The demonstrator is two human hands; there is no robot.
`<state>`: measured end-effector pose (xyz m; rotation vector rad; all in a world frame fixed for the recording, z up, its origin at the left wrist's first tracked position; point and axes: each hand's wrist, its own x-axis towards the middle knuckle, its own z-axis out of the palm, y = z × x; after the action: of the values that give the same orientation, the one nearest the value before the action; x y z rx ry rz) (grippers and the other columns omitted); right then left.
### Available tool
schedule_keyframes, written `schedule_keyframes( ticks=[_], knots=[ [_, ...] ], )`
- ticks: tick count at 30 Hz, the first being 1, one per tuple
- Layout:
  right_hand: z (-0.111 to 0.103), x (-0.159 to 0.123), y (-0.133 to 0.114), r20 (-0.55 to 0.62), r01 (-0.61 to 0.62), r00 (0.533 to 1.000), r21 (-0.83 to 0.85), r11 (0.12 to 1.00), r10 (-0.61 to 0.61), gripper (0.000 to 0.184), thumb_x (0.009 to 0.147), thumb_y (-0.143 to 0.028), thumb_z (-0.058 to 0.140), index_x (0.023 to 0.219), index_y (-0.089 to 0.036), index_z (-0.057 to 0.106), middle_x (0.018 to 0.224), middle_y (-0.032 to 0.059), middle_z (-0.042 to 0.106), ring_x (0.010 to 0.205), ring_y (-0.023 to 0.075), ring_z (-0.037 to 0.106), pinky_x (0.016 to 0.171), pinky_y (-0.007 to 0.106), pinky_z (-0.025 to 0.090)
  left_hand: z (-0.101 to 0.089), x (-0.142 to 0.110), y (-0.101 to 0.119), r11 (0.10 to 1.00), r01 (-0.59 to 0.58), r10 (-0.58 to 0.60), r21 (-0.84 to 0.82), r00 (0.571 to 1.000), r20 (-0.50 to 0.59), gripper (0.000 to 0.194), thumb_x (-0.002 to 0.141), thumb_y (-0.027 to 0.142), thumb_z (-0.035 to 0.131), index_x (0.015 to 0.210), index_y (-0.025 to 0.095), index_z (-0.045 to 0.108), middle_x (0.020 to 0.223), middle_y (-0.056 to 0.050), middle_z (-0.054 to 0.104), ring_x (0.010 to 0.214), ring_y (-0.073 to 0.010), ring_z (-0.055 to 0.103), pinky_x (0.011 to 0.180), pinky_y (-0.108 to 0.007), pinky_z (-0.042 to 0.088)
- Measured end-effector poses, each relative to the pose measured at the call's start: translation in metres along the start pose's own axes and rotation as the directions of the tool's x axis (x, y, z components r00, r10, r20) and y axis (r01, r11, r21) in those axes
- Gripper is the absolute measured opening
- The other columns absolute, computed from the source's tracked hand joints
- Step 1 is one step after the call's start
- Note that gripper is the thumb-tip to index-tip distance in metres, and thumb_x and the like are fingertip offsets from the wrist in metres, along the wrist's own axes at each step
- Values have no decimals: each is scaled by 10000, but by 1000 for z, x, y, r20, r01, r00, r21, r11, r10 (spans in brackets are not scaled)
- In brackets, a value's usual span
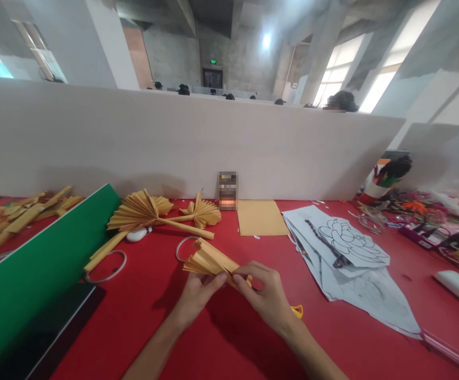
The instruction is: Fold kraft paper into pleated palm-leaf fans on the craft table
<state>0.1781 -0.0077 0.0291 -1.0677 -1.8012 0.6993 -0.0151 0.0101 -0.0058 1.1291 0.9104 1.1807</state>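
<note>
Between my hands is a pleated yellow paper fan [207,257], its folds spread at the left end and gathered toward the right. My left hand [197,295] is closed on it from below, with the thumb pressed on the folds. My right hand [263,285] pinches the gathered part between thumb and fingers. Past my hands lie finished-looking paper fans [140,214] with rolled paper handles, and another smaller fan [205,212]. A flat stack of yellow paper [263,217] lies on the red table [229,343]. Part of a yellow-handled tool [297,311] shows behind my right wrist.
A green board [55,253] stands slanted at left, with more folded paper [27,214] beyond it. A phone [228,190] leans on the white partition [174,137]. Drawing sheets [356,279], a pen cup [373,190] and clutter are at right. Wire rings [112,277] lie near the fans.
</note>
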Motion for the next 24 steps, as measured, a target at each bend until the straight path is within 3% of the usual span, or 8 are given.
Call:
schedule_keyframes(
  ticks=[3,13,18,24],
  knots=[
    [-2,0,-1,11,-22,1000,23,999,22,175,1000,-268,625,926,-233,779,819,16,722,727,158,643,699,266,481,0,0,1,999,-8,7,48,1000,22,378,834,480,798,1068,188,748,1205,-102,772,1150,-296,705,1038,-414,545],
    [-4,0,2,36,-83,996,48,995,82,248,1023,-340,601,913,-219,786,836,24,747,748,163,668,697,260,475,-1,-3,11,992,-9,0,122,997,71,384,915,465,732,1200,208,729,1272,-92,759,1191,-287,696,1074,-393,526],
    [-2,1,3,42,-86,996,43,995,84,159,980,-305,656,945,-226,790,845,17,758,754,164,680,704,253,484,1,-4,11,996,9,-15,87,998,66,433,851,493,788,1170,207,726,1276,-96,758,1218,-296,687,1082,-398,525],
    [0,-1,3,20,-74,997,-11,997,75,229,1000,-312,609,866,-206,762,774,18,720,690,152,639,648,253,458,4,-3,8,997,34,-37,75,999,39,430,780,478,846,1077,188,733,1235,-112,776,1156,-304,720,1040,-396,555]
  ],
)
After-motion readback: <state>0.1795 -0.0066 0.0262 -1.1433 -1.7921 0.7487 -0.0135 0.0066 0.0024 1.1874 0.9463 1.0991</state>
